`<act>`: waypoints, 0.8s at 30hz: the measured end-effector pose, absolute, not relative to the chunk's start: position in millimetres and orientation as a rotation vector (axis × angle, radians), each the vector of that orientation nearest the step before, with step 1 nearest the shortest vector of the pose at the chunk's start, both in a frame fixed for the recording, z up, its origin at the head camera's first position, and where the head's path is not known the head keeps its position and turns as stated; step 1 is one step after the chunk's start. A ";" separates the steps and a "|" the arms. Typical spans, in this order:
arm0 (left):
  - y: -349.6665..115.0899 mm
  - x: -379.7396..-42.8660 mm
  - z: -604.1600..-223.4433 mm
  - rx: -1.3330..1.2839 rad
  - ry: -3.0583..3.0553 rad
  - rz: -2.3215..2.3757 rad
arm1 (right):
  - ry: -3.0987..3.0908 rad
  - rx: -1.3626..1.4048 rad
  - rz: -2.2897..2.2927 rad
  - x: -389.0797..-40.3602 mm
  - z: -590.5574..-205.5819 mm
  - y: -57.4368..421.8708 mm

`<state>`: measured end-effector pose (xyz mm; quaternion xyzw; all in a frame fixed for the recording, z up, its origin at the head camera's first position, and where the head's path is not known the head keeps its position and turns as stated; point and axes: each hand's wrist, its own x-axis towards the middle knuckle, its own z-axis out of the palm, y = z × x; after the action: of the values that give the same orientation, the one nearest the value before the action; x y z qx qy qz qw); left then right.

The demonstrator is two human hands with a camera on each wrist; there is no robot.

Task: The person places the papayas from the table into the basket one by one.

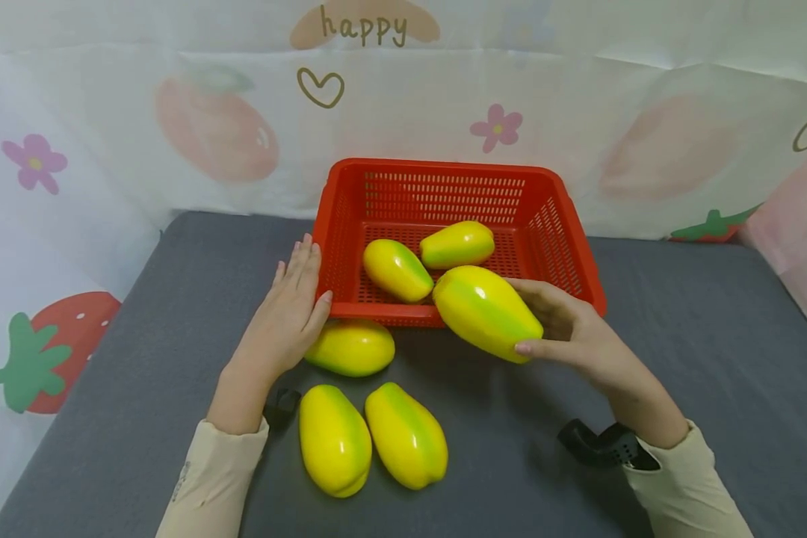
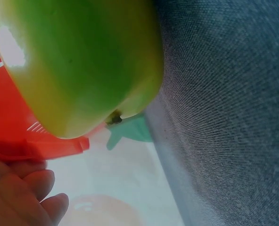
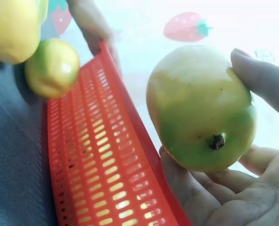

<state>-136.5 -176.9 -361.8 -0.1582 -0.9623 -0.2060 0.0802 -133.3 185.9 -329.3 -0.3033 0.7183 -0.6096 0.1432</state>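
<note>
My right hand (image 1: 571,329) grips a yellow-green papaya (image 1: 487,312) over the front rim of a red plastic basket (image 1: 457,170). In the right wrist view the thumb lies on one side of this papaya (image 3: 201,108) and the fingers curl under the other, its dark stem end facing the camera. Two papayas (image 1: 397,269) (image 1: 457,245) lie inside the basket. Straight-fingered, my left hand (image 1: 285,310) rests against the basket's front left corner, thumb at the rim. Just below that hand, a papaya (image 1: 353,348) lies on the cloth close to the basket's front wall.
Two more papayas (image 1: 335,441) (image 1: 406,437) lie side by side on the grey cloth (image 1: 511,478) nearer to me. Behind the basket hangs a pale printed curtain (image 1: 403,104) with fruit and flowers. Dark bands show at both wrists.
</note>
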 end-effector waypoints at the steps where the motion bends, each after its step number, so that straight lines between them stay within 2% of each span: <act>1: -176.7 -136.5 -361.6 -0.474 -2.880 -0.620 | 2.075 -0.863 -1.768 -134.9 -329.1 186.8; 24: -176.9 -136.0 -361.4 -0.490 -2.881 -0.631 | 1.893 -0.647 -1.933 -178.2 -323.2 184.3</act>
<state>-136.0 -176.9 -361.4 -0.1635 -0.9608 -0.2105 0.0761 -178.2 184.3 -323.2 -0.2287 0.6696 -0.6836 0.1789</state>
